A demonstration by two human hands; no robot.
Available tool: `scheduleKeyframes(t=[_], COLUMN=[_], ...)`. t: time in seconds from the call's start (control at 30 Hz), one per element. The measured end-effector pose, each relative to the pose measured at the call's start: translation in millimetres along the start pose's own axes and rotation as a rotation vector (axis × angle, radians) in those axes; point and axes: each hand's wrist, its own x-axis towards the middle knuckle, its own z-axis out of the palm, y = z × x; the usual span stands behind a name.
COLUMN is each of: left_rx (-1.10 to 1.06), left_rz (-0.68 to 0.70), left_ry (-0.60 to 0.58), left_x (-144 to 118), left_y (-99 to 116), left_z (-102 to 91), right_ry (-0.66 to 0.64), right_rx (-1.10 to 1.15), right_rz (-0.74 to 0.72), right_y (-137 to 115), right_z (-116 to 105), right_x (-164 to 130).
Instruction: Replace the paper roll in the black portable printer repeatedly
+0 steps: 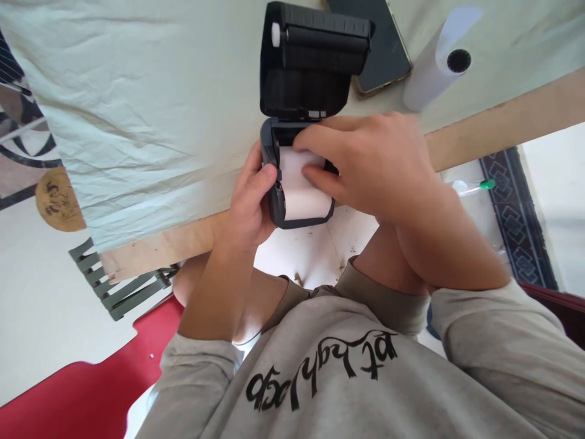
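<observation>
A small black label printer (274, 210) sits at the table's near edge with its lid (311, 61) flipped open away from me. A white paper roll (304, 195) lies in its open compartment. My left hand (247, 204) is wrapped around the printer's left side, thumb on its front corner. My right hand (370, 164) reaches in from the right, with its fingertips pressing on the top and right part of the paper roll.
A dark phone (384, 42) and a spare white paper roll (439, 61) lie behind the printer on the pale green tablecloth (137, 110). The table's wooden edge (493, 122) runs across. Below are a tiled floor, a red seat (91, 390) and a green-capped bottle (487, 183).
</observation>
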Motion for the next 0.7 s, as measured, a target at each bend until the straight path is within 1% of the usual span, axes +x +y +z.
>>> scheduleKeyframes(t=[0.07,0.13,0.17,0.23,0.27,0.3,0.33,0.37,0.4,0.47,0.5,0.53,0.6,0.7], left_rx=[0.008,0.012,0.005,-0.028,-0.048,-0.068,-0.088,-0.105,-0.118,-0.131,-0.133,-0.129,-0.111,-0.095], left_rz=[0.001,-0.002,-0.005,-0.016,-0.026,-0.040,-0.050,-0.058,-0.060,-0.055,-0.052,-0.052,-0.047,-0.014], left_ry=[-0.007,-0.011,0.000,0.040,0.062,0.073,0.077,0.075,0.069,0.064,0.064,0.066,0.064,0.070], left_x=[0.3,0.5,0.6,0.8,1.0,1.2,1.4,1.7,1.9,2.3,2.4,2.5,2.7,3.0], left_y=[-0.5,-1.2,-1.4,-1.4,-1.2,-1.0,-0.7,-0.5,-0.4,-0.8,-1.2,-1.6,-2.6,-3.8], left_z=[-0.1,-0.2,-0.1,0.2,0.2,0.1,-0.2,-0.6,-1.1,-2.1,-2.4,-2.5,-2.3,-1.8], right_ry=[-0.077,-0.110,-0.117,-0.123,-0.103,-0.056,0.028,0.129,0.226,0.391,0.442,0.473,0.485,0.430], right_rx=[0.045,0.163,0.272,0.603,0.806,1.015,1.203,1.349,1.435,1.461,1.419,1.339,1.100,0.654], right_rz=[0.022,0.034,0.026,0.007,0.010,0.037,0.084,0.161,0.250,0.399,0.431,0.433,0.364,0.187], right_y=[2.1,5.9,9.0,17.9,23.5,29.5,35.4,40.9,45.7,53.0,55.8,58.0,61.6,65.4], right_z=[-6.2,-12.6,-15.3,-18.1,-17.4,-14.9,-10.7,-5.1,1.4,14.9,20.7,25.3,30.3,30.6], right_x=[1.2,1.0,0.2,-2.7,-4.4,-5.9,-7.1,-8.1,-8.8,-10.7,-12.1,-13.9,-17.7,-20.6])
